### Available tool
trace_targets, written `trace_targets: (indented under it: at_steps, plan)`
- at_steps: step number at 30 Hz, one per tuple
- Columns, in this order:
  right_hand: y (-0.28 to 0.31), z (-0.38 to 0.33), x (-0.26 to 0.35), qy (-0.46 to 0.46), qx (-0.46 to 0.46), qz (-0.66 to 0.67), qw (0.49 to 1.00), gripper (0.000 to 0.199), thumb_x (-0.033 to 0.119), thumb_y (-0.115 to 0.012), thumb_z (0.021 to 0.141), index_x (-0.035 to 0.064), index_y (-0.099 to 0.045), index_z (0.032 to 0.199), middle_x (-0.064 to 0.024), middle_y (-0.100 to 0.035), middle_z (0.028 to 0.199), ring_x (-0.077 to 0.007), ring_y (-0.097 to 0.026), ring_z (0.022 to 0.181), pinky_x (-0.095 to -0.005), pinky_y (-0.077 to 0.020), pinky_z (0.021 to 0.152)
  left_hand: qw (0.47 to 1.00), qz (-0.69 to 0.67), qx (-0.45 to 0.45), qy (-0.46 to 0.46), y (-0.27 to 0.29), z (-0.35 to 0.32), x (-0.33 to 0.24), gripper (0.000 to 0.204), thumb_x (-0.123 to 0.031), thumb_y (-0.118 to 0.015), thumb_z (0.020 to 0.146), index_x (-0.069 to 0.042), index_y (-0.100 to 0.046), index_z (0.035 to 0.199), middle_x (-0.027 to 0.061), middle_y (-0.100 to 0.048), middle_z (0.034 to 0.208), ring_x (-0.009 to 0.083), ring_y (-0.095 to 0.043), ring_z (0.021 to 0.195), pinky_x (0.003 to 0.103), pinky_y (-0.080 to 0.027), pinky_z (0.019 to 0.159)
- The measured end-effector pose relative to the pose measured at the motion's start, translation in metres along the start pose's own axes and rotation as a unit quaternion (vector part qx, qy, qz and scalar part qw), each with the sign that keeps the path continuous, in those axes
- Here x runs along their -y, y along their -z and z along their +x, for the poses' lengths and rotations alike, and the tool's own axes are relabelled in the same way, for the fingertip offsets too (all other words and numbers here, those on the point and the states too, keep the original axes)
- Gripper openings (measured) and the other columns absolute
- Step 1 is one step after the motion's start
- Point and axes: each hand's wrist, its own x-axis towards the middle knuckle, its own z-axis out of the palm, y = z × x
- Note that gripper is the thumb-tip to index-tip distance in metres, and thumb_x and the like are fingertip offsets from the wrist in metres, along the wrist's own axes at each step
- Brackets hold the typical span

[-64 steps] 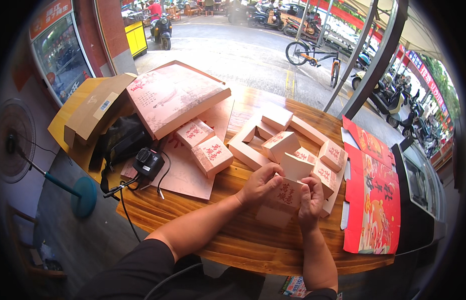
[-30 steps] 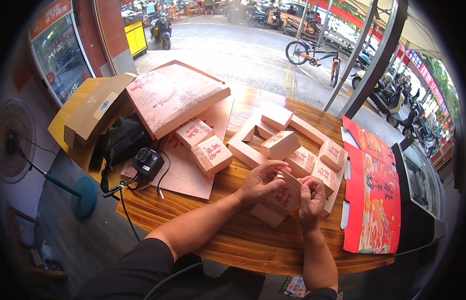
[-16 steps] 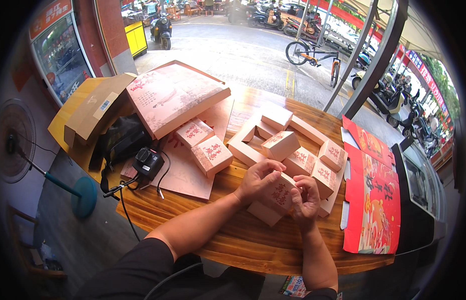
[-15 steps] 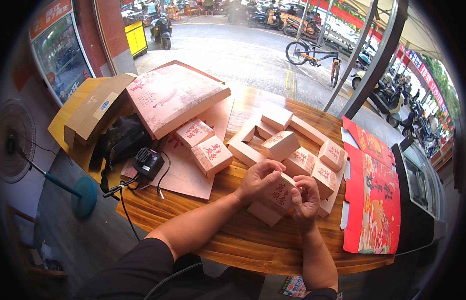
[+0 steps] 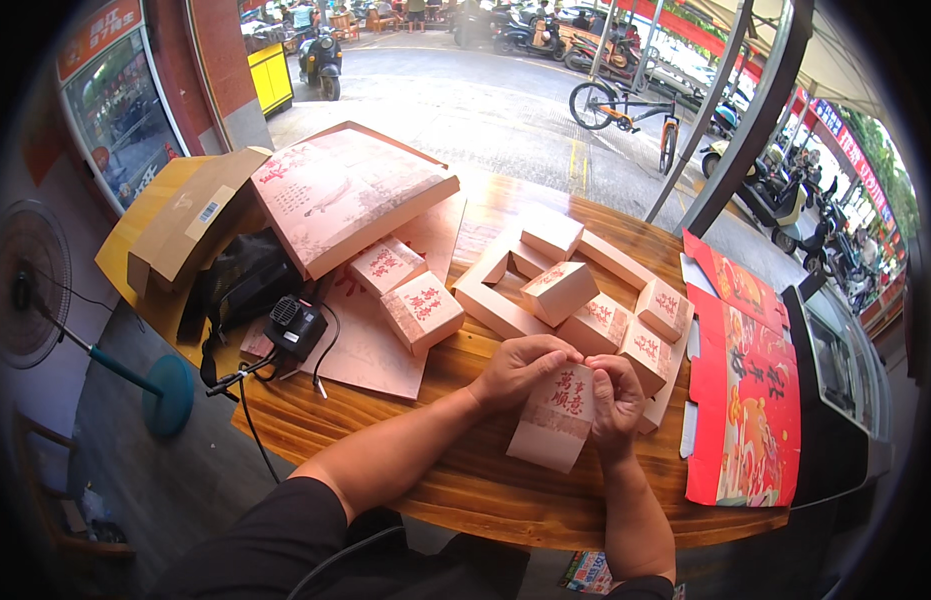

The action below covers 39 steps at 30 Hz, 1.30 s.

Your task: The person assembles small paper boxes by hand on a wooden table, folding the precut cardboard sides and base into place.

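Observation:
I hold a small pink paper box with red lettering upright above the front of the round wooden table. My left hand grips its top left edge. My right hand pinches its top right side, fingers curled over the flap. Just behind my hands lie several finished small pink boxes and a square pink frame tray. Two more pink boxes rest to the left on flat pink cardboard sheets.
A large pink lid box leans at the back left beside a brown carton. A black bag and a black device with cable sit left. Red printed flat sheets lie right. A standing fan is on the floor left.
The box lay low on the table with both hands pressing its flaps; now it is stood up and raised, my hands closing over its upper end.

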Motion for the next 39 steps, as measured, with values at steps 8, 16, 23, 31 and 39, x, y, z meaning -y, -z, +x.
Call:
trace_targets:
  at_steps: [8, 16, 23, 31, 39]
  plan:
    - [0.002, -0.005, -0.005, -0.040, -0.001, 0.053, 0.998, 0.024, 0.010, -0.047, 0.102, -0.0011, -0.060, 0.118, -0.0117, -0.062, 0.117, -0.0155, -0.058, 0.106, -0.0280, -0.0462, 0.093, 0.998, 0.013, -0.045, 0.045, 0.001, -0.001, -0.001, 0.028, -0.020, -0.054, 0.101, 0.003, -0.068, 0.106, 0.0070, -0.069, 0.099, 0.0121, -0.064, 0.091, 0.025, -0.052, 0.082]
    - [0.001, 0.003, -0.001, 0.120, 0.069, -0.248, 0.959, 0.046, -0.009, -0.046, 0.088, 0.0005, -0.054, 0.131, -0.0260, -0.046, 0.140, -0.0370, -0.051, 0.128, -0.0452, -0.0465, 0.102, 0.956, -0.225, -0.145, 0.119, 0.006, 0.003, -0.008, 0.040, -0.032, -0.044, 0.104, 0.003, -0.061, 0.110, 0.0124, -0.068, 0.097, 0.0152, -0.067, 0.083, 0.027, -0.057, 0.074]
    - [-0.008, 0.006, 0.013, 0.237, 0.066, -0.328, 0.912, 0.044, 0.005, -0.068, 0.082, -0.0002, -0.054, 0.124, -0.0256, -0.051, 0.132, -0.0411, -0.054, 0.120, -0.0451, -0.0471, 0.099, 0.982, -0.137, -0.087, 0.094, 0.004, 0.000, -0.011, 0.061, -0.051, -0.036, 0.103, 0.002, -0.054, 0.125, 0.0153, -0.063, 0.114, 0.0205, -0.063, 0.102, 0.034, -0.052, 0.091]
    - [0.007, -0.008, -0.010, 0.094, 0.037, -0.217, 0.971, 0.054, 0.010, -0.073, 0.083, -0.0081, -0.046, 0.125, -0.0227, -0.058, 0.117, -0.0351, -0.061, 0.105, -0.0404, -0.0503, 0.090, 0.999, -0.029, -0.022, -0.023, 0.005, 0.000, -0.006, 0.079, -0.062, -0.055, 0.092, 0.002, -0.044, 0.138, 0.0149, -0.055, 0.132, 0.0216, -0.052, 0.123, 0.036, -0.039, 0.106]
    - [0.005, -0.007, -0.003, 0.091, 0.065, -0.193, 0.975, 0.069, 0.016, -0.067, 0.091, -0.0075, -0.030, 0.145, -0.0206, -0.048, 0.136, -0.0270, -0.051, 0.123, -0.0399, -0.0424, 0.103, 0.993, -0.110, -0.021, 0.029, 0.007, -0.003, -0.010, 0.066, -0.048, -0.060, 0.094, -0.002, -0.043, 0.138, 0.0127, -0.059, 0.126, 0.0196, -0.054, 0.119, 0.035, -0.040, 0.103]
